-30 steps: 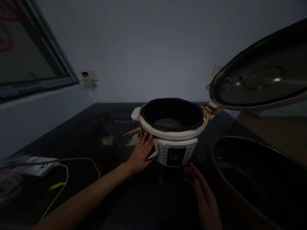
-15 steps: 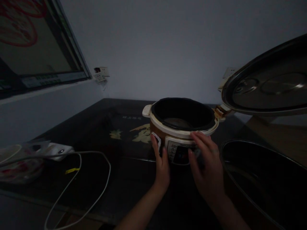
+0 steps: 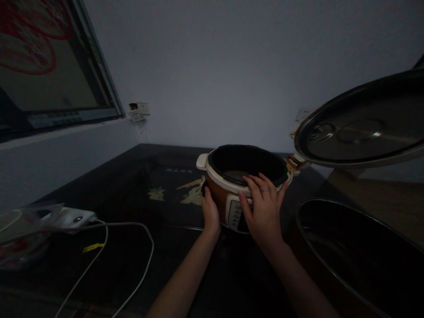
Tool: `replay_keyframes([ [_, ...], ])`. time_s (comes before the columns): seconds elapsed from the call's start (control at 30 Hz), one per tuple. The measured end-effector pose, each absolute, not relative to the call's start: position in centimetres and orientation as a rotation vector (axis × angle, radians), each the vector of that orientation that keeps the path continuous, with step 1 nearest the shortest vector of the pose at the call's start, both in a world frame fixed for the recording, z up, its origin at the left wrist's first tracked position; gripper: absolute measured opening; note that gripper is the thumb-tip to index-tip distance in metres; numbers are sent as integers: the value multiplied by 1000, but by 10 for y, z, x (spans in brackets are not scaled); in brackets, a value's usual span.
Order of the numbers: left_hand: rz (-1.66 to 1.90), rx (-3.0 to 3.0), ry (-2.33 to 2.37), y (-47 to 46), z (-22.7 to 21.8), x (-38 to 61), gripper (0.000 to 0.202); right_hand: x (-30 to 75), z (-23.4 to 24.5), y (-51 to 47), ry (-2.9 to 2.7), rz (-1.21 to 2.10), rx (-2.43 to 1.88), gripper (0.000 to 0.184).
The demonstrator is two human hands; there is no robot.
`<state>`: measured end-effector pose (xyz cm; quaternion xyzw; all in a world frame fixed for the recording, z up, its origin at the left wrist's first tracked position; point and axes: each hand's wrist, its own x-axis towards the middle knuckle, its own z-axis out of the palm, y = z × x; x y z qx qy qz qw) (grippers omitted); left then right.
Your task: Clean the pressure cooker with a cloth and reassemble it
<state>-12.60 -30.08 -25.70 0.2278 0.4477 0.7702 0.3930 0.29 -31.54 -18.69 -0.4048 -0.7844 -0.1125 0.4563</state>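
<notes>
The round electric cooker (image 3: pixel 219 195), with a brown body and a smooth cream plastic rim, is sitting mid-table on the glossy dark table (image 3: pixel 155 223), its shiny metal-lined lid (image 3: pixel 361 132) hanging open to the right. The left hand (image 3: pixel 209 207) is pressing flat against its curved left side. The right hand (image 3: pixel 263 207) is lying spread over the front control panel with its fingertips resting on the rim, and neither hand is closing around anything.

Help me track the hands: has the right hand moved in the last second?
Yes. The right hand rose from the tabletop below the control panel to the front rim of the electric cooker, with its fingers over the edge.
</notes>
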Motion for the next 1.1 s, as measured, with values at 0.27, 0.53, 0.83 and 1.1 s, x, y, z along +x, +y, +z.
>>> replay_keyframes([
  [0.27, 2088, 235, 976, -285, -212, -159, 28, 25, -200, -326, -1771, -41, -964, 57],
  [0.53, 1882, 136, 744, -238, -159, -218, 33, 36, -242, -360, -1465, 601, -1121, 71],
  [0.83, 1863, 120, 700, -234, -144, -216, 30, 44, -239, -365, -1346, 817, -1118, 75],
  [1.1, 1937, 70, 671, -268, -143, -207, 30, 62, -237, -366, -1342, 832, -1063, 68],
])
